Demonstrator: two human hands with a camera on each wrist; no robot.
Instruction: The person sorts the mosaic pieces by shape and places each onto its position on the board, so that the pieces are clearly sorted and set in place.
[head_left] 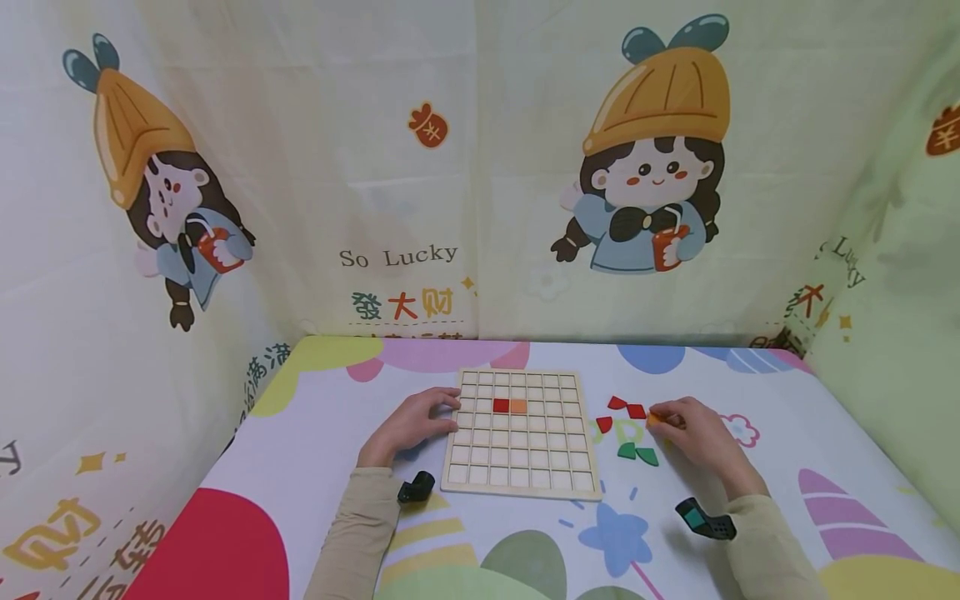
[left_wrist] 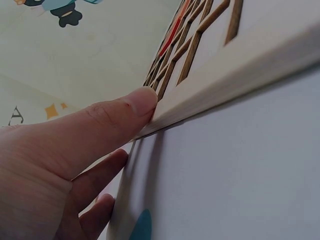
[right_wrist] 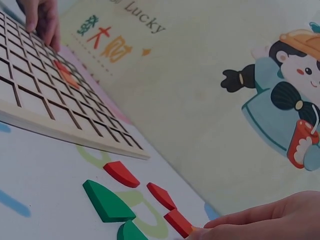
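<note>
A wooden grid board lies on the table, with a red square tile and an orange square tile side by side in two of its cells. At the board's left edge is my left hand; its extended thumb touches the wooden rim. To the right of the board, my right hand pinches a small orange tile between thumb and fingertips. The fingers hide most of that tile, so its shape cannot be told. Just beside it lies a loose red square tile.
Two red tiles with a curved edge, one farther back and one nearer the board, lie loose. Closer to the front are two green curved tiles. A patterned cloth covers the table, and printed curtains surround it.
</note>
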